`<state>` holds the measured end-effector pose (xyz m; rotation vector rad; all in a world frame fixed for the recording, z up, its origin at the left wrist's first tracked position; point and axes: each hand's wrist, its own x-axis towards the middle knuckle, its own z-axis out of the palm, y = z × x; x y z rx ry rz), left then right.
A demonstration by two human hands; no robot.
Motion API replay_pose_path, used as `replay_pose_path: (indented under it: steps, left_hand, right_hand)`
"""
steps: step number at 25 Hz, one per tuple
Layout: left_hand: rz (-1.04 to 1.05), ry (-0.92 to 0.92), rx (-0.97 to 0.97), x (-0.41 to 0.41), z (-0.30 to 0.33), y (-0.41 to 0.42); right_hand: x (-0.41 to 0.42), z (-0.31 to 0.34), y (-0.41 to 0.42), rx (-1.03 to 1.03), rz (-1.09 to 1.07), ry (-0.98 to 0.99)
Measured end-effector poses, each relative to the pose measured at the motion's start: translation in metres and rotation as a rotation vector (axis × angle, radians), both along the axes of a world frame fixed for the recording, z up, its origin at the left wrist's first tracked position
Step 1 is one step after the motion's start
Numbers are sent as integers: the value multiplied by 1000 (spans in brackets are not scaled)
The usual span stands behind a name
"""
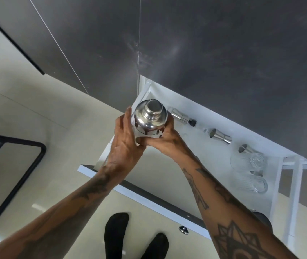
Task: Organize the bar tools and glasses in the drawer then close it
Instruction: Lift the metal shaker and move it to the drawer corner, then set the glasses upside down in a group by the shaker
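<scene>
A shiny steel cocktail shaker (149,118) stands upright over the left end of the open white drawer (169,165). My left hand (125,141) wraps its left side and my right hand (164,137) grips its lower right side. Along the drawer's back lie a steel pourer with a black stopper (183,118), a steel jigger (221,137) and another small steel cup (245,148). Two ribbed clear glasses (249,160) (251,184) lie on their sides at the right end. The shaker's base is hidden by my fingers.
The drawer front (149,200) with a small metal knob (183,229) faces me. A dark grey countertop (223,62) overhangs the drawer's back. A black metal frame (18,165) stands on the cream floor at left. My feet in black socks (117,234) are below the drawer.
</scene>
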<state>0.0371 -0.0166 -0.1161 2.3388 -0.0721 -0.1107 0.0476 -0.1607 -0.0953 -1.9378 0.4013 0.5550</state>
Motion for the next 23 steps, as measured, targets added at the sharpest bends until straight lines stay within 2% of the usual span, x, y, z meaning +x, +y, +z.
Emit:
replay_pose_path:
  steps: [1,3,5,7,9,10,12,14,16,19,23]
  left_hand:
    - [42,26,-26,-10,4,7]
    - [7,-54,-28,-39,14,21]
    - [-237,-183,-12,-61,20,12]
    - [-505,-275,48,-62,12,-26]
    - [-647,-241,289,-41,1,-81]
    - [-682,-175,430,-27,-6,-103]
    - [-721,-18,681,-5,-23,-127]
    - [-721,61,791,5,-39,-134]
    - [-703,33,770,10,-45,-130]
    - [-657,62,613,10,-39,-113]
    - [-568,148,330,-12,-18,-67]
  right_hand:
    - [-8,9,-12,16,-5,59]
    - [-49,23,-45,-89,-49,60]
    - [-109,32,-84,-398,-129,33]
    - [-158,31,-107,-604,-139,186]
    - [-185,18,-113,-610,-146,328]
    - [-191,11,-109,-584,-134,335]
    - [-200,-6,-105,-549,-115,256]
    - [-204,-23,-106,-551,-151,157]
    - [-203,-32,-110,-584,-179,97]
    - [-198,-32,-111,-569,-221,66]
    - [-188,-18,-110,-395,-542,20]
